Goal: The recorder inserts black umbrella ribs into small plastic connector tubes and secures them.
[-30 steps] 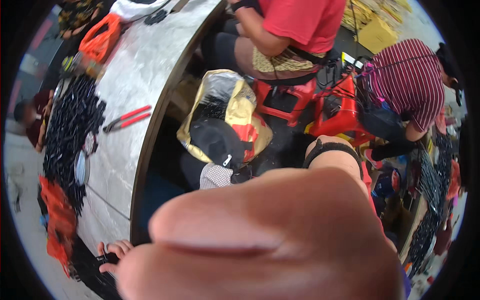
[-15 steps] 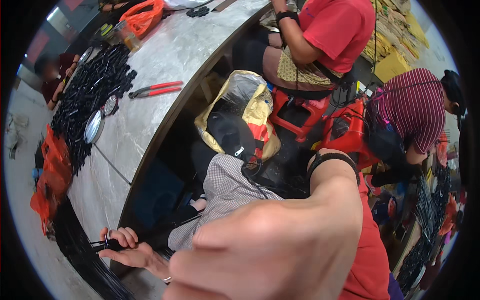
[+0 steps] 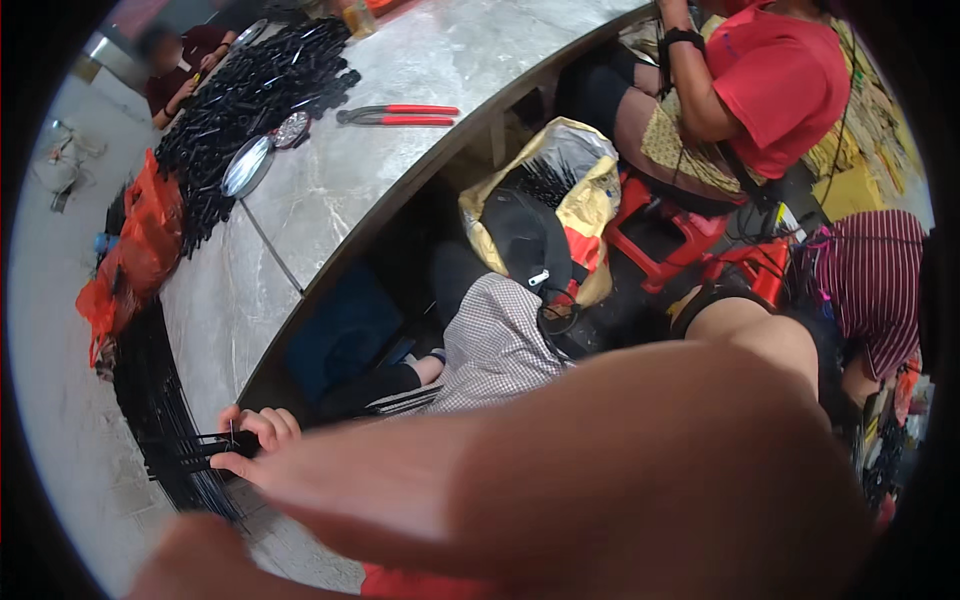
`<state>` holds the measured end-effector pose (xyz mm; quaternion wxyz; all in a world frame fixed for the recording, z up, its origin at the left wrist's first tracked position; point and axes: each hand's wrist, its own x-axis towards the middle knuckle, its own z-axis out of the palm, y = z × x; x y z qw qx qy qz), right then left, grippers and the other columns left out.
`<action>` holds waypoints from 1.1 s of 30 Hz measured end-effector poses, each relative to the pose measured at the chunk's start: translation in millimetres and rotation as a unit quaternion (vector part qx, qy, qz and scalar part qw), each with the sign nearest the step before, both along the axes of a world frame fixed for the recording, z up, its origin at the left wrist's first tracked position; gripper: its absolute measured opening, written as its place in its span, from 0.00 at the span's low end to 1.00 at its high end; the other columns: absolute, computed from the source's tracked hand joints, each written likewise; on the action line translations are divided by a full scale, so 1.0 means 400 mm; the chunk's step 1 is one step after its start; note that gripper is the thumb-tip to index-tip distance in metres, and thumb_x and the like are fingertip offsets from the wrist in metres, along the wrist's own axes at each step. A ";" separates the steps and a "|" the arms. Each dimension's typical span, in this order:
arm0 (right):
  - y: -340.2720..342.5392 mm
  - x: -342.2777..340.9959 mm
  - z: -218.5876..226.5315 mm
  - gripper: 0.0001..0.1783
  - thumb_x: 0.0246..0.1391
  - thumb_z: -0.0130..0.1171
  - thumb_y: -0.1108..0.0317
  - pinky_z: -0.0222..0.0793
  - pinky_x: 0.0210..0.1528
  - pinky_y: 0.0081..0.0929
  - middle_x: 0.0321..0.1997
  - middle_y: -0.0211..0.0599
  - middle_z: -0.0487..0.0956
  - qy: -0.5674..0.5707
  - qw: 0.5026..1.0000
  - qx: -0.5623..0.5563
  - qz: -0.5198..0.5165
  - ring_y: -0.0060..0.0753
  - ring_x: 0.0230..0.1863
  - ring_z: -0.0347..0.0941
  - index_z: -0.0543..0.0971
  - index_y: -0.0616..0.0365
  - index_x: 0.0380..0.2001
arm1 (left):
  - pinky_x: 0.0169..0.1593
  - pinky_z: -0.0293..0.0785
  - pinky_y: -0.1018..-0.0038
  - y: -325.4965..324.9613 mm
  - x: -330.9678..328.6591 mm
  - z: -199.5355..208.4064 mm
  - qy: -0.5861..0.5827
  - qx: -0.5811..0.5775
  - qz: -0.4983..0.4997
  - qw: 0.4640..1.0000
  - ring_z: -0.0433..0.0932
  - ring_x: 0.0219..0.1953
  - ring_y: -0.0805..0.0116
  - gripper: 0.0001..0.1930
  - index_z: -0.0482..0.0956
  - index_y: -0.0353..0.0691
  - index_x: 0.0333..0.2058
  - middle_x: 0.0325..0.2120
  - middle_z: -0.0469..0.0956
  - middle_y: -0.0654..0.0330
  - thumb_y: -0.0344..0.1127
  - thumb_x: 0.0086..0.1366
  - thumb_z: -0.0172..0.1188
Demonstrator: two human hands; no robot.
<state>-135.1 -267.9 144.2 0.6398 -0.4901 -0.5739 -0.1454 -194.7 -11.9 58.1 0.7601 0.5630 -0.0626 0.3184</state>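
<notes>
At the lower left, my left hand (image 3: pixel 265 435) is closed on thin black rods (image 3: pixel 195 450), its thumb below and its fingers curled above. The rods stick out to the left over a long bundle of similar black rods (image 3: pixel 155 385) beside the table. My right hand (image 3: pixel 195 555) is a blurred shape at the lower left edge, below the left hand, its fingers smeared by motion. A large blurred bare forearm (image 3: pixel 640 470) crosses the lower middle close up and covers much of what lies behind it. A gingham cloth (image 3: pixel 495 335) shows just above it.
On the grey table (image 3: pixel 320 200) lie red-handled pliers (image 3: pixel 400 116), a pile of short black parts (image 3: pixel 250 95) and a shiny oval dish (image 3: pixel 247 167). An orange plastic bag (image 3: pixel 150 230) hangs at left. A gold sack (image 3: pixel 590 200), red stools (image 3: pixel 650 240) and seated co-workers are at right.
The whole view has shifted, so the table and pliers appear further right and higher. The large blurred hand has gone from the middle to the lower left. My left hand keeps its hold.
</notes>
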 end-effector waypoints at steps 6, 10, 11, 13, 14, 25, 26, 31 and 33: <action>0.036 0.005 -0.046 0.07 0.46 0.57 0.70 0.71 0.29 0.36 0.24 0.35 0.73 0.010 0.998 0.063 0.028 0.44 0.29 0.72 0.71 0.61 0.25 | 0.15 0.49 0.83 0.016 0.003 -0.028 -0.085 0.001 -0.069 0.994 0.53 0.11 0.80 0.33 0.70 0.34 0.46 0.13 0.57 0.68 0.64 0.68 0.37; 0.051 0.012 -0.075 0.07 0.46 0.57 0.70 0.71 0.30 0.36 0.24 0.35 0.73 0.010 0.995 0.076 0.062 0.44 0.29 0.72 0.71 0.61 0.25 | 0.15 0.50 0.83 -0.036 -0.018 -0.004 0.045 -0.060 0.039 0.996 0.54 0.10 0.79 0.33 0.71 0.35 0.45 0.12 0.56 0.68 0.65 0.67 0.39; 0.052 0.012 -0.072 0.07 0.46 0.57 0.70 0.71 0.30 0.36 0.24 0.35 0.73 0.009 0.994 0.082 0.073 0.44 0.29 0.72 0.71 0.61 0.25 | 0.15 0.50 0.83 -0.015 -0.018 -0.031 0.043 -0.059 0.044 0.996 0.54 0.10 0.79 0.33 0.71 0.35 0.45 0.12 0.56 0.68 0.65 0.67 0.39; 0.052 0.008 -0.072 0.07 0.45 0.57 0.70 0.71 0.30 0.36 0.25 0.35 0.73 0.012 0.992 0.088 0.086 0.44 0.30 0.72 0.71 0.61 0.25 | 0.15 0.50 0.83 0.030 -0.006 -0.117 -0.007 -0.349 0.018 0.937 0.54 0.10 0.79 0.33 0.69 0.35 0.46 0.12 0.56 0.68 0.64 0.68 0.39; 0.048 0.004 -0.075 0.07 0.45 0.57 0.70 0.71 0.30 0.36 0.25 0.35 0.73 0.016 0.992 0.090 0.087 0.44 0.30 0.72 0.71 0.61 0.26 | 0.16 0.49 0.83 0.026 0.000 -0.139 -0.008 -0.357 0.013 0.934 0.54 0.11 0.79 0.33 0.68 0.33 0.47 0.12 0.56 0.68 0.63 0.68 0.39; 0.019 -0.015 0.003 0.10 0.41 0.57 0.75 0.72 0.35 0.38 0.29 0.39 0.75 0.068 0.989 0.056 0.121 0.47 0.36 0.72 0.72 0.61 0.31 | 0.16 0.49 0.82 -0.012 -0.006 0.009 0.015 -0.073 -0.077 0.994 0.53 0.12 0.80 0.31 0.71 0.36 0.43 0.15 0.58 0.69 0.64 0.67 0.42; 0.103 0.047 0.035 0.14 0.39 0.57 0.78 0.71 0.37 0.39 0.32 0.42 0.75 -0.002 0.973 -0.198 0.122 0.47 0.40 0.72 0.72 0.62 0.34 | 0.16 0.49 0.82 -0.009 0.006 -0.011 0.020 -0.104 -0.046 0.993 0.53 0.12 0.80 0.31 0.71 0.36 0.43 0.16 0.58 0.69 0.64 0.67 0.42; 0.003 0.160 -0.135 0.10 0.45 0.56 0.73 0.73 0.38 0.40 0.31 0.47 0.80 0.004 0.863 -0.461 -0.204 0.50 0.35 0.77 0.80 0.61 0.33 | 0.16 0.49 0.83 0.005 0.035 0.037 0.000 -0.077 -0.010 0.997 0.52 0.11 0.82 0.40 0.70 0.34 0.42 0.11 0.57 0.71 0.73 0.59 0.40; 0.000 0.226 -0.165 0.09 0.49 0.55 0.72 0.73 0.38 0.42 0.31 0.48 0.80 0.020 0.847 -0.432 -0.309 0.51 0.34 0.77 0.80 0.59 0.34 | 0.16 0.47 0.82 0.011 0.050 0.045 -0.030 -0.041 -0.004 0.999 0.50 0.11 0.83 0.40 0.72 0.36 0.40 0.11 0.54 0.72 0.74 0.59 0.37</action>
